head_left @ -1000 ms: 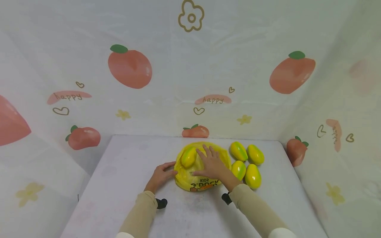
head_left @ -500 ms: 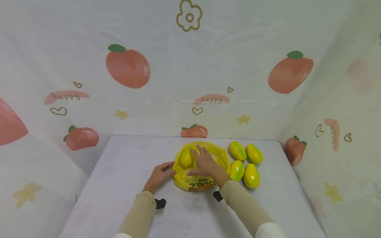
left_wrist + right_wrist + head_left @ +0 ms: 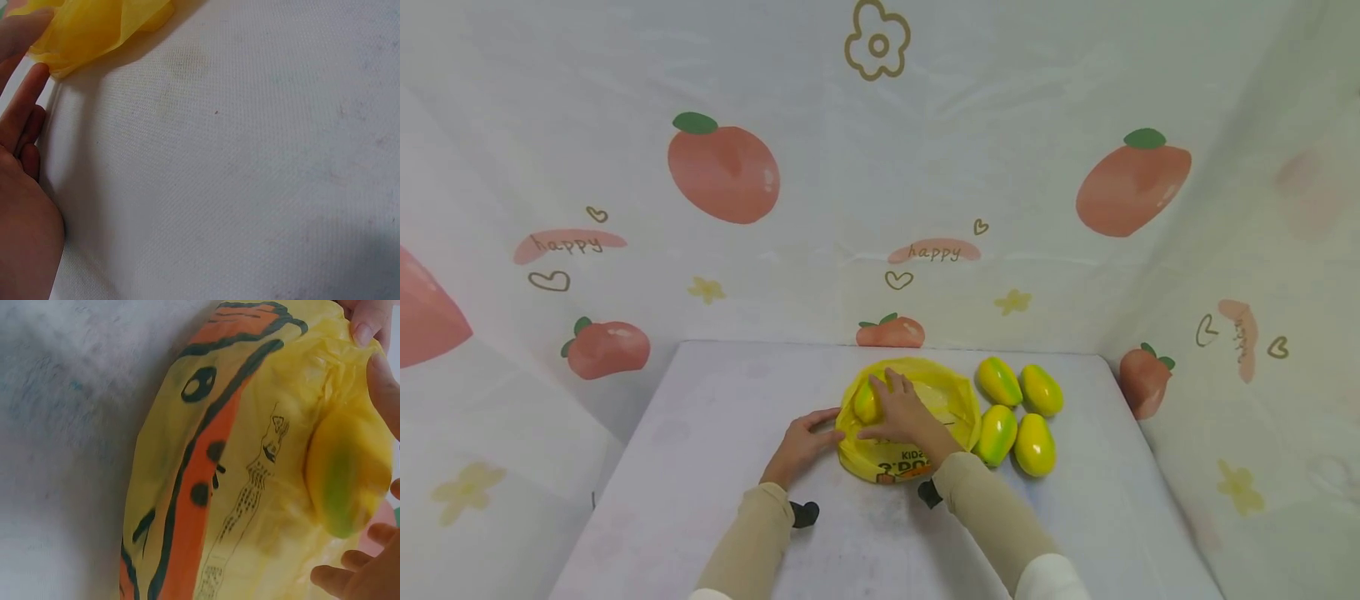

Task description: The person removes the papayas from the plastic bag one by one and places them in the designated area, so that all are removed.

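A yellow plastic bag point(image 3: 953, 393) lies spread like a shallow bowl, with printing on its near side. One yellow-green mango point(image 3: 866, 405) rests inside at the left. My right hand point(image 3: 904, 415) is over the bag, fingers spread around that mango. In the right wrist view the thumb point(image 3: 384, 390) is above the mango point(image 3: 345, 478) and the fingertips are below it; a gap shows on the fingertip side. At the bag's left edge is my left hand point(image 3: 803, 446), its thumb and outstretched fingers touching the plastic point(image 3: 94, 37).
Several more mangoes point(image 3: 1036, 445) lie on the white table point(image 3: 730, 383) just right of the bag. A printed curtain point(image 3: 820, 208) closes off the back and sides. Dark camera mounts point(image 3: 805, 514) sit at the wrists.
My right hand has moved left across the bag to the mango inside, its fingers coming around it. The left hand has stayed at the bag's edge.
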